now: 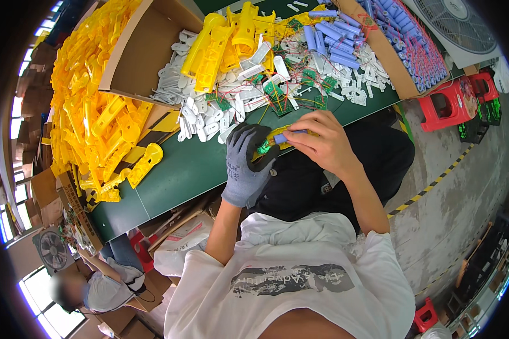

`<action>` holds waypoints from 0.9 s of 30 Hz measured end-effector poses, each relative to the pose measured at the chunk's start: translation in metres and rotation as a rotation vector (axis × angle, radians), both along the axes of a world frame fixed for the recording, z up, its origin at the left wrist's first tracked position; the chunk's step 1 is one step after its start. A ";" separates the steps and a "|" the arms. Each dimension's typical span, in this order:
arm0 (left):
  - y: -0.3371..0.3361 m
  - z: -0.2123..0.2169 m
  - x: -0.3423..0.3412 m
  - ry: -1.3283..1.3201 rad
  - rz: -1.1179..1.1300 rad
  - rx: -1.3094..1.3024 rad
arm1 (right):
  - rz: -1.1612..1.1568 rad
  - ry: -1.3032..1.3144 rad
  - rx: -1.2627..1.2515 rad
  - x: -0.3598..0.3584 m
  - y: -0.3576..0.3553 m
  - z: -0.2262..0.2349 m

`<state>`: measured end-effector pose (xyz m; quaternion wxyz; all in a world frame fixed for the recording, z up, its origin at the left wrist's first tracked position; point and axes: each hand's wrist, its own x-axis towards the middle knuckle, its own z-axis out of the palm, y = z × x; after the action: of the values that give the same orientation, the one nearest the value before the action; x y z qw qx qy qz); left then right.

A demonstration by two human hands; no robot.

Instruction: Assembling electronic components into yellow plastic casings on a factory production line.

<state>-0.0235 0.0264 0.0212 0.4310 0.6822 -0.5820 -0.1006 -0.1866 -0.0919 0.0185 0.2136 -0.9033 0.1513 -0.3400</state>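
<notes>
Along the upper left of the frame yellow plastic shells [90,113] spill from a cardboard box [147,51] onto the green table [181,169], with white plastic pieces [209,113] and blue batteries [333,34] piled toward the upper middle. At centre the gloved left hand [246,164] is clamped round a yellow shell half [277,144] holding a small green circuit board [264,148]. Just right, the bare right hand [322,141] pinches a blue battery [288,135] against it, so fitting seems underway; seating it likely calls for a steady push.
</notes>
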 end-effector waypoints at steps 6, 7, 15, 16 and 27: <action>0.000 -0.004 0.004 -0.131 -0.027 -0.026 | -0.206 -0.281 0.003 -0.024 0.007 0.003; 0.001 -0.002 0.003 -0.130 -0.016 -0.022 | -0.308 -0.401 0.042 -0.036 0.005 -0.002; -0.003 -0.002 -0.002 -0.056 -0.019 0.004 | -0.752 -0.134 0.322 -0.081 -0.048 -0.008; -0.002 -0.002 -0.002 -0.063 -0.013 0.017 | -0.745 -0.049 0.282 -0.080 -0.049 -0.005; -0.002 -0.008 -0.001 -0.113 -0.033 0.039 | -0.880 -0.033 0.094 -0.068 -0.048 -0.016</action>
<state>-0.0245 0.0249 0.0132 0.3822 0.6855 -0.6145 -0.0801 -0.2550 -0.1402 0.0028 0.0916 -0.7367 0.5331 -0.4058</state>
